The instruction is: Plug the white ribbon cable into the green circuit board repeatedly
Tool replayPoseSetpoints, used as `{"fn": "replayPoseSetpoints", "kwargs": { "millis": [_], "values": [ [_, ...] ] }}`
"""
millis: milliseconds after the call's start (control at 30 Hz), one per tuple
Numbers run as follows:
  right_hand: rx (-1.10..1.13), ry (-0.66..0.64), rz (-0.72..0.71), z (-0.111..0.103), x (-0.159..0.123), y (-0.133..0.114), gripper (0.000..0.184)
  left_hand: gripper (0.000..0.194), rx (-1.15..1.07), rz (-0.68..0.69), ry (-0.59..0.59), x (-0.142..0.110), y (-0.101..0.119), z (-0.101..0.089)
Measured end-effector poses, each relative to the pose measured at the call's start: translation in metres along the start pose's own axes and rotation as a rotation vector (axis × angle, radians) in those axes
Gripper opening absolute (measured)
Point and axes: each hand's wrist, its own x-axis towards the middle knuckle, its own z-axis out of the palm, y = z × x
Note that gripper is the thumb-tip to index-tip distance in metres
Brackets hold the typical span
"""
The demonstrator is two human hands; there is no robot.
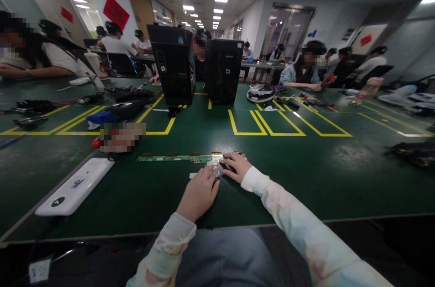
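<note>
A long, narrow green circuit board (176, 159) lies across the table in front of me, with brown and copper-coloured strips along its far edge. My right hand (237, 166) reaches over its right part, fingers stretched out and apart, fingertips touching the board. A small white-and-grey flat piece (217, 158) rests on the board between my hands; it looks like a flat cable, but its kind is unclear. My left hand (200, 190) lies palm down at the near side, fingers extended, fingertips at this piece and partly hiding it. A small white label-like strip (193, 175) shows beside my left fingers.
A white device (75, 186) with a cable lies at the left. Two black computer towers (222, 72) stand ahead. Yellow tape lines (249, 134) mark the green table (306, 178). Dark cables (413, 153) lie far right. A co-worker (306, 69) sits across; other people are further back.
</note>
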Motion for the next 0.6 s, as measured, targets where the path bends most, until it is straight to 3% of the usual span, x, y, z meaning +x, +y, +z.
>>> {"fn": "replayPoseSetpoints", "kwargs": {
  "millis": [300, 600],
  "values": [
    [0.021, 0.029, -0.051, 0.003, -0.002, 0.005, 0.046, 0.04, -0.106, 0.08, -0.117, 0.005, -0.016, -0.008],
    [0.018, 0.006, -0.023, 0.0, -0.003, 0.003, 0.05, 0.04, -0.086, 0.094, -0.101, 0.006, -0.015, -0.008]
  ]
}}
